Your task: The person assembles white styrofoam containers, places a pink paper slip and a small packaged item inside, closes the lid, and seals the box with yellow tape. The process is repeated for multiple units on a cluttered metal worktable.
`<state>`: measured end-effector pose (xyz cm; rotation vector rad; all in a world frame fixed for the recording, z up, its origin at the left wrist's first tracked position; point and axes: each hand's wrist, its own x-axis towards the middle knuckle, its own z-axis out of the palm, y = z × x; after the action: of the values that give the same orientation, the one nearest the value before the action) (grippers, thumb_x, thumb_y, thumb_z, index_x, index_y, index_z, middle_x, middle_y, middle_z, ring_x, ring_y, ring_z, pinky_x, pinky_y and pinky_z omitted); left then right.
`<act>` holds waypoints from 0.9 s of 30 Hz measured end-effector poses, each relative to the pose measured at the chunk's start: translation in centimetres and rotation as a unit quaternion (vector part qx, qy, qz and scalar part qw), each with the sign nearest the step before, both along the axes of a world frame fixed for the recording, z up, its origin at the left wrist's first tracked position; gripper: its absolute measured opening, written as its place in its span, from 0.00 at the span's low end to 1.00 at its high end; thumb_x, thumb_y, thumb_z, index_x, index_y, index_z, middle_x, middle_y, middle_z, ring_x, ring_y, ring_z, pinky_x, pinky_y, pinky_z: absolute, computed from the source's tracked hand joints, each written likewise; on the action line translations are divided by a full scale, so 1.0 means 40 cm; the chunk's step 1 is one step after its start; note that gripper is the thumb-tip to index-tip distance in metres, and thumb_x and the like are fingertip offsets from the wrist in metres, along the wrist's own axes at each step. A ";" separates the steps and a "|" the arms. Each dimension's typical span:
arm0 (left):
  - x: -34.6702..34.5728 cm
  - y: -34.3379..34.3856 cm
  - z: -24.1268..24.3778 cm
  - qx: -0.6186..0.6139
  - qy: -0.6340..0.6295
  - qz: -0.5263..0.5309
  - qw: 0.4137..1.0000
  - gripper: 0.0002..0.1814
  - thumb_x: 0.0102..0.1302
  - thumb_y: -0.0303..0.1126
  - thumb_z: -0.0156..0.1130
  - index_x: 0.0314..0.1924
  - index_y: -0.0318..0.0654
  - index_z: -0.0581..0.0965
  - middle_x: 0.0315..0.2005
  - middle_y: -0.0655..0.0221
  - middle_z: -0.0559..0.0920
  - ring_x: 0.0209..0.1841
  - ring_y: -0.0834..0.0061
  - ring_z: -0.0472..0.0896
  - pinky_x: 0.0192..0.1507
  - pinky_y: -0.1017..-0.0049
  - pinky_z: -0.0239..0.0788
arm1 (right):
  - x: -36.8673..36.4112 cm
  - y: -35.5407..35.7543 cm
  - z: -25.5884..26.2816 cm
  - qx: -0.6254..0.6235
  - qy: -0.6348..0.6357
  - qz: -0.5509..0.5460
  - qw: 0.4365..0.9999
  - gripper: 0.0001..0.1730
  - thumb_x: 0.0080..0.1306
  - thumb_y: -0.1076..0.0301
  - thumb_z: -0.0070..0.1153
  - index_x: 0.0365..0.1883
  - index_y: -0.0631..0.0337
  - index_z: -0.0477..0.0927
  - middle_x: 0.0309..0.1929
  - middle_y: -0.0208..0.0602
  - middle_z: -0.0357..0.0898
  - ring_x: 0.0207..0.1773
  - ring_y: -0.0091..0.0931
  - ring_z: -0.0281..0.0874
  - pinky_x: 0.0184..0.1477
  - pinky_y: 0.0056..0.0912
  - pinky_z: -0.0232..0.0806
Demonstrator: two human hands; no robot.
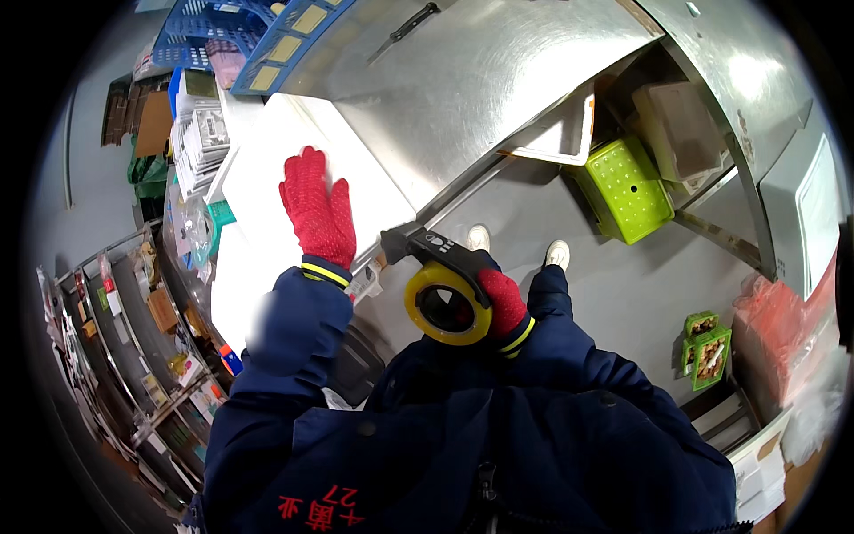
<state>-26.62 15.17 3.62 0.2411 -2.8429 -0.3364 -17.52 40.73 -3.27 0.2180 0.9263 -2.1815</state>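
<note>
My left hand (317, 210), in a red knitted glove with pale dots, lies flat with its fingers stretched on a white surface (373, 177), perhaps a box lid. My right hand (504, 304), gloved alike, grips a black tape dispenser (448, 252) in front of my body. A roll of yellowish tape (413, 304) is fitted in the dispenser. The fingers of the right hand are partly hidden behind the dispenser. Further up, a black-handled knife (413, 23) rests on a stainless steel table (460, 87).
Blue plastic baskets (267, 47) stand at the upper left beside stacked papers (203, 143). A loaded shelf rack (127, 327) is at the left. Under the steel tables at the right are a green crate (624, 190) and plastic bins (677, 130). A pink plastic bag (767, 334) is far right.
</note>
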 end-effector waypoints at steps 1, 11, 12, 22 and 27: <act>-0.024 0.000 0.032 -0.040 -0.033 -0.099 0.994 0.21 0.59 0.23 0.58 0.54 0.39 0.74 0.54 0.59 0.74 0.63 0.59 0.66 0.69 0.55 0.40 | 0.006 -0.009 0.006 -0.002 0.002 -0.014 1.000 0.20 0.69 0.59 0.48 0.53 0.65 0.73 0.44 0.38 0.79 0.43 0.29 0.78 0.45 0.29 0.71; -0.350 -0.486 0.007 0.190 -0.123 0.113 0.967 0.29 0.70 0.53 0.44 0.55 0.35 0.74 0.49 0.52 0.78 0.56 0.61 0.74 0.59 0.73 0.59 | 0.134 -0.113 -0.002 -0.191 -0.137 -0.174 0.956 0.30 0.65 0.57 0.52 0.60 0.68 0.67 0.55 0.45 0.74 0.56 0.34 0.74 0.58 0.35 0.65; -0.357 -0.509 0.021 0.134 -0.229 0.214 0.940 0.36 0.68 0.60 0.40 0.57 0.33 0.72 0.43 0.49 0.81 0.52 0.61 0.77 0.57 0.73 0.61 | 0.125 -0.134 -0.001 -0.194 -0.147 -0.208 0.947 0.30 0.65 0.57 0.52 0.60 0.68 0.67 0.55 0.45 0.74 0.55 0.34 0.74 0.58 0.36 0.65; 0.072 -0.668 -0.118 -0.273 -0.129 0.074 0.950 0.30 0.69 0.49 0.46 0.57 0.28 0.67 0.51 0.42 0.74 0.54 0.46 0.72 0.57 0.60 0.61 | -0.502 -0.187 -0.017 0.277 0.450 -0.168 0.833 0.25 0.65 0.59 0.54 0.57 0.61 0.70 0.46 0.40 0.77 0.42 0.28 0.76 0.44 0.28 0.71; -0.168 -0.032 -0.022 -0.076 -0.010 0.051 0.996 0.35 0.64 0.52 0.55 0.61 0.31 0.66 0.64 0.46 0.62 0.67 0.47 0.56 0.67 0.52 0.42 | -0.785 -0.240 -0.050 0.054 0.281 -0.003 0.958 0.22 0.64 0.64 0.55 0.57 0.54 0.71 0.39 0.38 0.79 0.33 0.25 0.76 0.36 0.27 0.73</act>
<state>-33.34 13.88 2.75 0.3576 -2.8448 -0.0957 -48.91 31.13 -5.28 -0.3713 1.3534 -2.2379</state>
